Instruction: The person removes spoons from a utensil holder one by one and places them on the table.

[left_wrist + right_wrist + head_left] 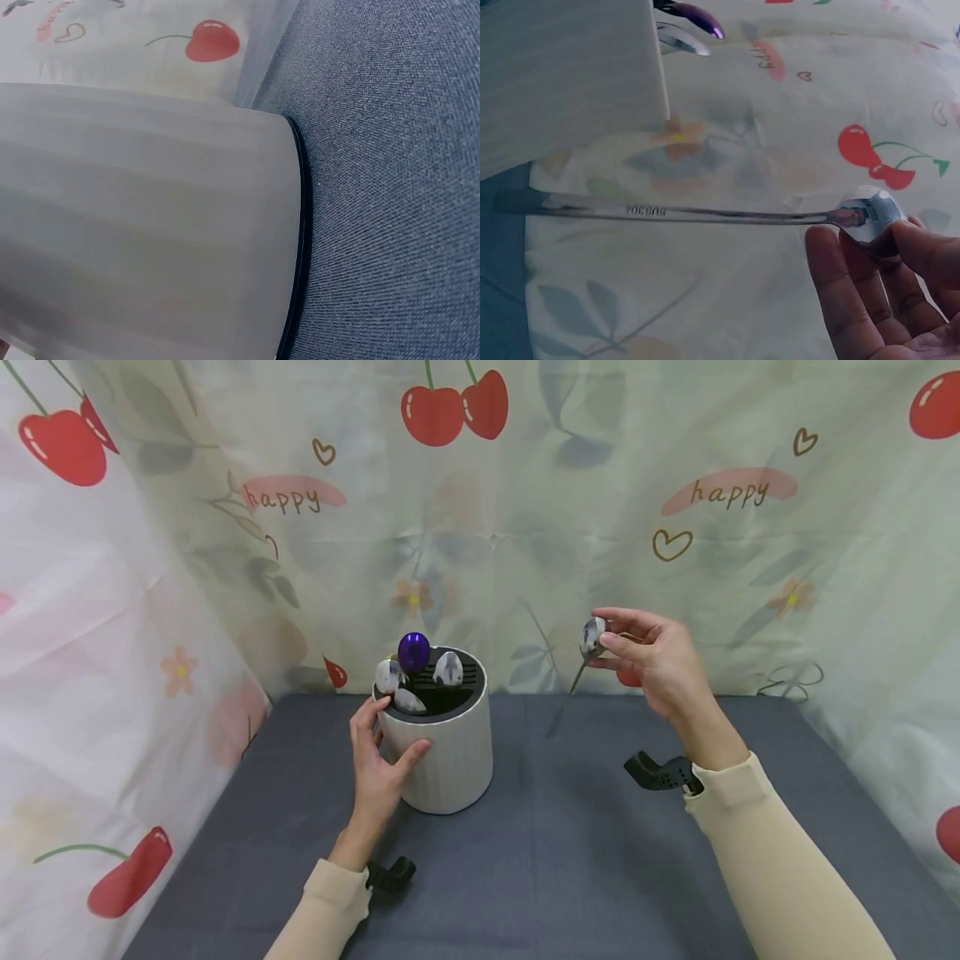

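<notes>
My right hand (648, 664) pinches a silver spoon (592, 637) by its bowl, between thumb and fingers. The spoon's handle points down and to the left, above the dark cloth; the right wrist view shows the handle (682, 214) at full length, with small stamped lettering. My left hand (378, 768) grips the white ribbed utensil holder (450, 768), thumb on its front and fingers at the left of its rim. Bowl ends of a purple spoon (414, 652) and several silver spoons (449, 668) stick up from the holder's black slotted top.
A dark grey-blue cloth (517, 877) covers the table under the holder. Light curtains (540, 560) printed with cherries and leaves hang behind and at both sides. A thin looped cord (791, 681) shows near the back right corner.
</notes>
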Demonstrator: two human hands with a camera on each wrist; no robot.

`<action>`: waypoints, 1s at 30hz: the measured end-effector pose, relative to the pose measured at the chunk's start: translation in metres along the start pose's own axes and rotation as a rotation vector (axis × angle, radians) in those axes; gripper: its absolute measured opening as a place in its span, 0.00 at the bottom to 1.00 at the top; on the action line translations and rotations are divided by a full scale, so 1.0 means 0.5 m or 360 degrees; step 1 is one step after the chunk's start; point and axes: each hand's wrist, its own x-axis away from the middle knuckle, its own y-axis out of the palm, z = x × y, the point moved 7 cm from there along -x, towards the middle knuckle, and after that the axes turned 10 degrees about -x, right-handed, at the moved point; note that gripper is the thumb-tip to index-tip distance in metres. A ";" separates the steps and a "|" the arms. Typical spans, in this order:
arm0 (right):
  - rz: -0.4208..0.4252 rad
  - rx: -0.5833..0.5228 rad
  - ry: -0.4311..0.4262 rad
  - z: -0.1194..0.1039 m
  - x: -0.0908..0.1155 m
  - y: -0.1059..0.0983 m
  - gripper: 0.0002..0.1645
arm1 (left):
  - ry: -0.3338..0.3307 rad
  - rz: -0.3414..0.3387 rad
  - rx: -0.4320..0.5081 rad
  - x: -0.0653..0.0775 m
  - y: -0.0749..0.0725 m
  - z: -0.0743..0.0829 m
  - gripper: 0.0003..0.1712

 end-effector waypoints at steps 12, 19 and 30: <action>-0.0030 0.0213 0.0220 0.084 0.023 -0.020 0.25 | -0.0021 -0.0007 -0.0016 0.001 0.001 -0.002 0.42; -0.0060 0.0202 0.0297 0.135 0.035 -0.027 0.29 | -0.0028 -0.0004 -0.0006 0.001 0.000 -0.003 0.43; -0.0013 0.0221 0.0468 0.244 0.071 -0.043 0.27 | -0.0016 -0.0003 -0.0001 0.001 0.002 -0.006 0.43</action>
